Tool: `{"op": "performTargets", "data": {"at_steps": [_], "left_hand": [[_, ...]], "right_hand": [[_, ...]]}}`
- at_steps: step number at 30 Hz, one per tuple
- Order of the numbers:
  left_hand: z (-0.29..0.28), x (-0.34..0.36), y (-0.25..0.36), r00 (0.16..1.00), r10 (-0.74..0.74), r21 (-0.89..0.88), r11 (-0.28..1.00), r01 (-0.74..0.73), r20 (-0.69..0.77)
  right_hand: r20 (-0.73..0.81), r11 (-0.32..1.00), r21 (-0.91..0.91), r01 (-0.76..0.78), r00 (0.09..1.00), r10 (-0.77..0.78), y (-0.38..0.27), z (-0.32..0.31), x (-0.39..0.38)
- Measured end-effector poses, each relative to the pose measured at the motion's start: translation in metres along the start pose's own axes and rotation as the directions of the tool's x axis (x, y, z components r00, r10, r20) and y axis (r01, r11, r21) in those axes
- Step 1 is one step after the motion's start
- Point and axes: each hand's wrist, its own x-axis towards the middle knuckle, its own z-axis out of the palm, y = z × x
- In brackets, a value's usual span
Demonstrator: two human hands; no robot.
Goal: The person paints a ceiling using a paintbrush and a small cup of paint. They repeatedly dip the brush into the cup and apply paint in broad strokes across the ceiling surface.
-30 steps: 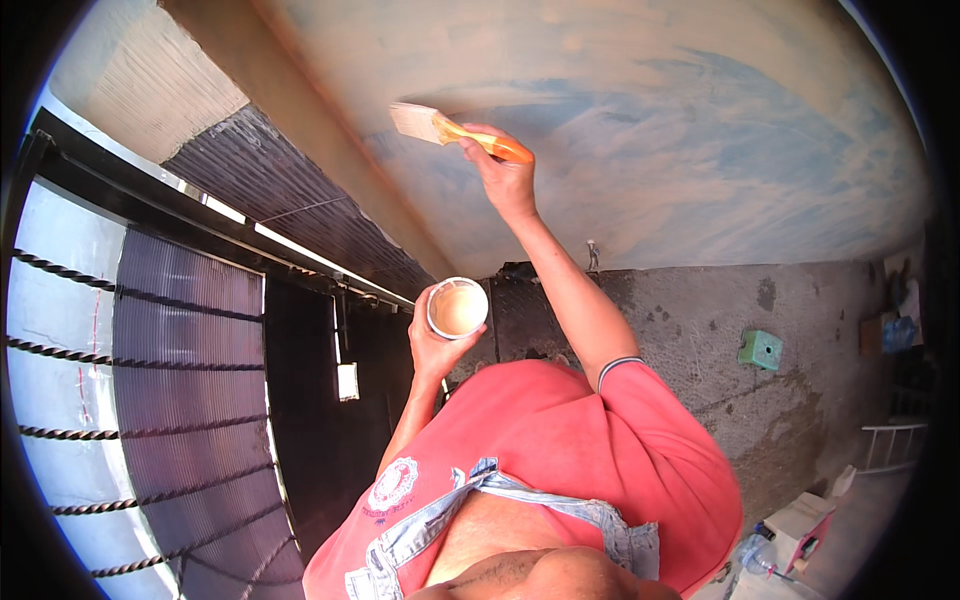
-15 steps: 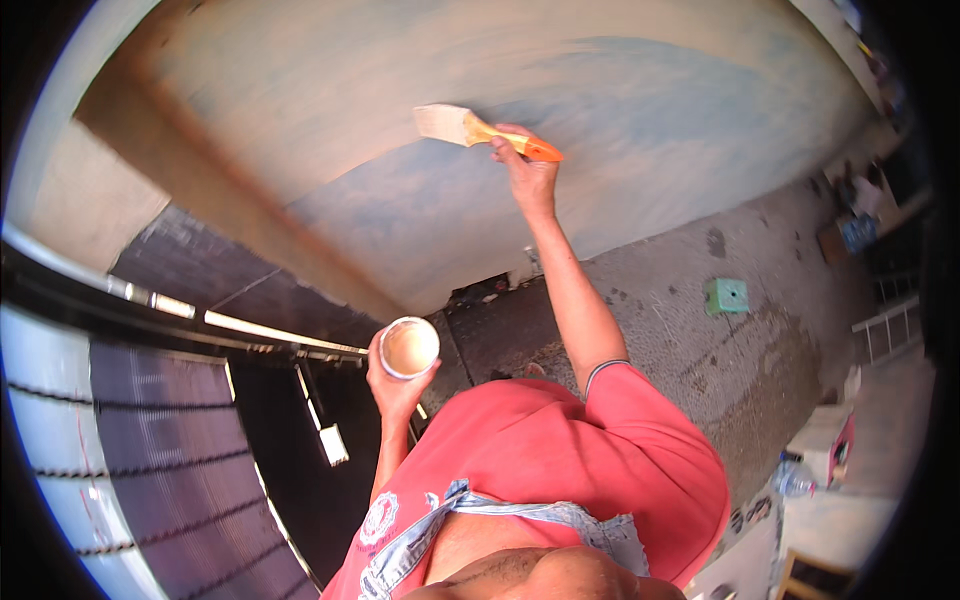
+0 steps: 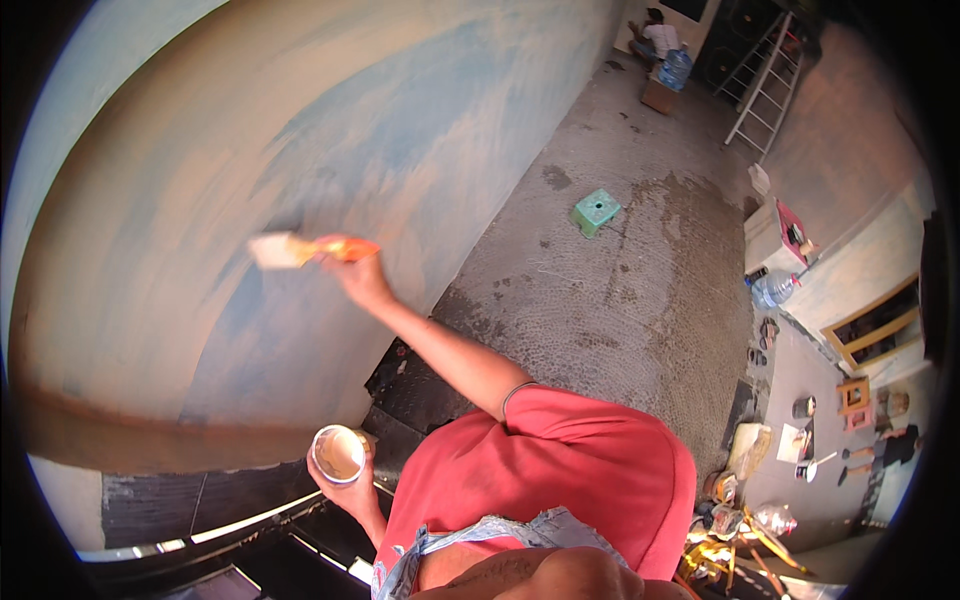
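My right hand (image 3: 358, 270) grips a wide paintbrush (image 3: 276, 250) with pale bristles and an orange-yellow handle, slightly blurred. The bristles lie over the wall (image 3: 470, 140), which carries mottled pale blue and peach-beige paint; whether they touch it I cannot tell. Lower down, near the dark tiled band at the wall's foot, my left hand (image 3: 350, 480) holds an open round container (image 3: 338, 452) of cream-coloured paint upright, its mouth facing up toward me.
A green stool (image 3: 595, 210) stands on the rough floor (image 3: 530, 260). Farther back are a person (image 3: 660, 40), a water jug (image 3: 676, 68) on a box and a ladder (image 3: 760, 95). Another jug (image 3: 775, 288), a second person (image 3: 890, 450), cans and assorted items line the right.
The view has swung rightward, showing more of the floor, ladder and people. My right hand with the brush and my left hand with the container now appear lower and farther left in the picture.
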Motion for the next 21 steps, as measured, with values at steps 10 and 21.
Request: {"op": "performTargets", "data": {"at_steps": [10,21], "left_hand": [[0.008,0.0,-0.007,1.0,-0.02,-0.062,0.998,0.019,-0.009],[0.007,-0.001,0.013,0.999,-0.015,-0.015,1.0,0.014,-0.046]], "right_hand": [[0.505,0.99,0.028,-0.138,0.857,0.105,0.003,0.137,-0.055],[0.273,0.994,-0.031,-0.105,0.956,0.109,0.016,0.007,0.042]]}}
